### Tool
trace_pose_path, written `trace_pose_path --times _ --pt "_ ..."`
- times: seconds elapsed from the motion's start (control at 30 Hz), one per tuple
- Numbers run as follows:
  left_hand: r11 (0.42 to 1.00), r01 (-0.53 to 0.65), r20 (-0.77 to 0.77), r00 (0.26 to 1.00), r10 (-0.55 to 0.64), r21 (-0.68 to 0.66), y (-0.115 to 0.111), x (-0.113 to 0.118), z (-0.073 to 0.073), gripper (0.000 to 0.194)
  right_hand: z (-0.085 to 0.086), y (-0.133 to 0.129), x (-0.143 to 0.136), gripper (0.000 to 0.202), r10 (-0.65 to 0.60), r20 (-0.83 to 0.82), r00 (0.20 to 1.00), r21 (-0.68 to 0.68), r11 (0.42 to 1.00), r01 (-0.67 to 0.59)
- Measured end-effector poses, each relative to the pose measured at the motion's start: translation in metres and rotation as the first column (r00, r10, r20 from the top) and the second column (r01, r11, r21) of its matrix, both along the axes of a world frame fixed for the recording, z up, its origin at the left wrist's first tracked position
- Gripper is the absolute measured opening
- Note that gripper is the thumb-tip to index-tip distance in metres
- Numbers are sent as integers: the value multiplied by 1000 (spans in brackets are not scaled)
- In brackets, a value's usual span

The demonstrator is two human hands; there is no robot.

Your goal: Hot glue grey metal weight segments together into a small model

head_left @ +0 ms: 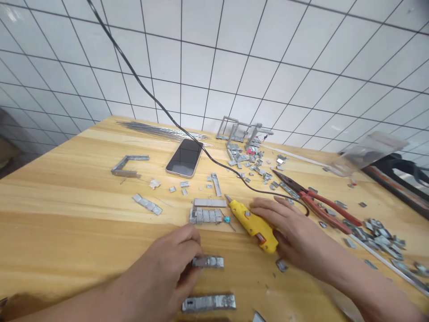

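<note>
My left hand (177,259) is closed in a pinch on one end of a short grey metal strip (212,262), low over the wooden table. A second, longer metal strip (214,302) with a dark hole lies nearer to me. My right hand (291,228) is palm down against the right side of a yellow hot glue gun (253,226), its fingers stretched out and its thumb mostly hidden. The gun lies with its nozzle pointing away to the left. Just beyond my left hand are a row of joined metal pieces (207,216), a plain strip (210,203) and a small turquoise bead (227,219).
A phone (185,157), thin metal rods (157,129) and a U-shaped metal frame (125,165) lie farther back. Small upright frames (239,129) stand by the tiled wall. Red-handled pliers (318,203) and loose metal bits (382,239) are at right. A black cable (161,107) crosses the table.
</note>
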State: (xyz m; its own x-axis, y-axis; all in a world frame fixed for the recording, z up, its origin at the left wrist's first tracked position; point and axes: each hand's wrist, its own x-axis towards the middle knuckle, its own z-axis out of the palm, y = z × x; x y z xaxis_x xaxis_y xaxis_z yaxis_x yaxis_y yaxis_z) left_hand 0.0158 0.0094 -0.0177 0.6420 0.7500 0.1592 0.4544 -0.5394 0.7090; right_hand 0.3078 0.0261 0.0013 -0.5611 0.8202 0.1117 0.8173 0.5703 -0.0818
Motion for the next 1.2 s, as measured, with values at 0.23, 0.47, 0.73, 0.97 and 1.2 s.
trace_pose_path --times 0.23,0.47,0.73,0.97,1.2 --pt "1000 -5 0 1000 5 10 -1 0 1 20 10 -15 -15 51 -2 -39 999 190 982 9" --pt "1000 1 -18 1000 -1 -18 -1 0 0 17 4 -41 -78 8 37 -309 950 -9 999 -42" --pt "1000 -6 -43 999 5 -19 -1 1 -2 18 -7 -36 -90 12 43 -310 950 -12 999 -49" --pt "1000 -9 -21 1000 9 -13 -1 1 -3 19 -8 -36 -91 16 54 -339 939 -22 998 -66" --pt "1000 -20 -10 1000 21 6 -3 1 -4 19 -6 -33 -92 20 86 -321 943 -34 994 -102"
